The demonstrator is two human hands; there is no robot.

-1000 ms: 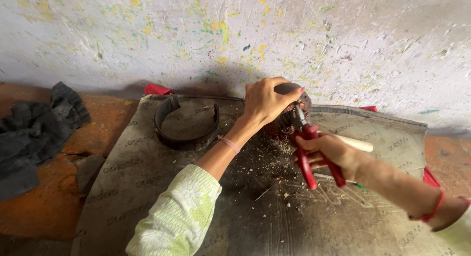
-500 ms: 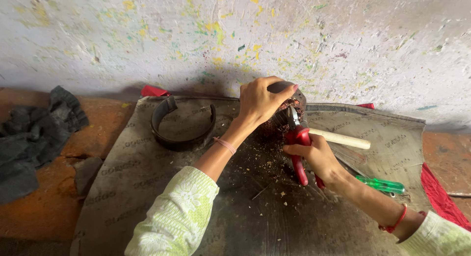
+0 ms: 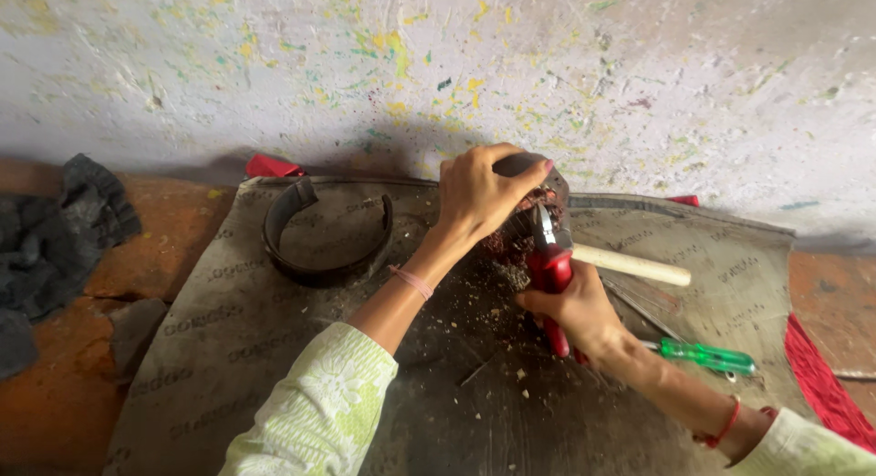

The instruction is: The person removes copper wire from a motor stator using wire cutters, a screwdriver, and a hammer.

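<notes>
My left hand (image 3: pixel 479 195) stays clamped over the dark round part (image 3: pixel 529 222) at the mat's (image 3: pixel 228 348) far edge by the wall. My right hand (image 3: pixel 575 310), fist closed on the red-handled cutters (image 3: pixel 550 266), has shifted left since earlier, uncovering the green screwdriver (image 3: pixel 707 355).

green-handled screwdriver (image 3: pixel 707 355), curved dark metal band (image 3: pixel 321 234), dark rag (image 3: pixel 55 239), wooden handle (image 3: pixel 631 265)

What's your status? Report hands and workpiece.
Left hand clamps dark round part. Right hand grips red-handled cutters at it. Nothing blocking.
</notes>
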